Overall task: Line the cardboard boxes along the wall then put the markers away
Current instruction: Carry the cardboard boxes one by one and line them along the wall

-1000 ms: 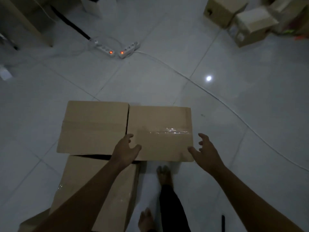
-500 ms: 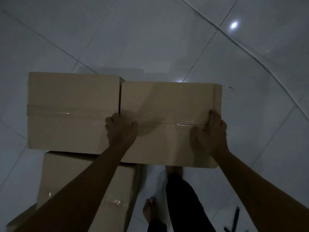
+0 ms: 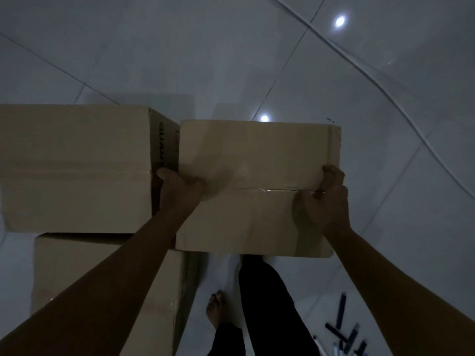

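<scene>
Dim, bluish, low-contrast frame. Two ceiling-light reflections glare on glossy floor tiles (image 3: pixel 231 60). Tape seam on held box (image 3: pixel 257 181) glints faintly. Arms and lower frame nearly black. Fine detail soft, noisy. Tile lines bow toward edges: wide-angle distortion.

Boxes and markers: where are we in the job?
Done: nothing visibly finished; no wall in view. In hand: left hand and right hand grip the right box by its sides. Left: two more boxes beside it to line up, and the markers lie loose on the floor.
</scene>
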